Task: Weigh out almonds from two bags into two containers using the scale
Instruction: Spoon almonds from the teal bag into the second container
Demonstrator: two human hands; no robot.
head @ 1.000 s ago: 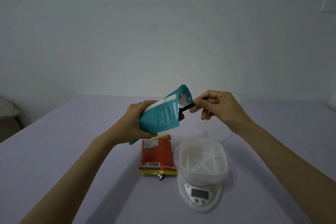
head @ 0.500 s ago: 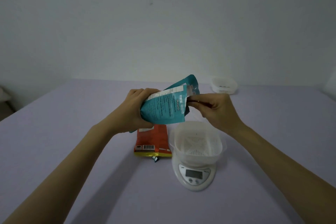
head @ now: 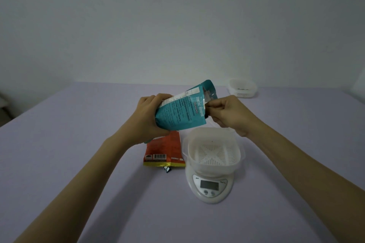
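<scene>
Sitting nearest the camera, the scale (head: pixel 210 185) carries the white slotted container (head: pixel 214 149), which looks empty, its display too dim to read; every place below is told from this scale. Just to its left the orange bag (head: pixel 163 151) lies flat on the lilac table (head: pixel 79 163), untouched. Above the scale and a little left, the teal bag (head: pixel 182 113) is tilted with its mouth toward the right, over the container's far rim. A second ago the right hand (head: pixel 227 113) was pinching a dark strip drawn out from the bag's top; now it has closed in against the mouth, fingers curled and pinched on something dark there, though what exactly it grips I cannot tell. That suggests the bag is being opened or steadied for pouring, with no almonds yet dropped. The left hand (head: pixel 151 117) is wrapped firmly round the bag's lower half, wrist cocked upward. Well beyond the scale, to the right, the second container (head: pixel 242 88) rests near the wall, with small dark pieces inside.
</scene>
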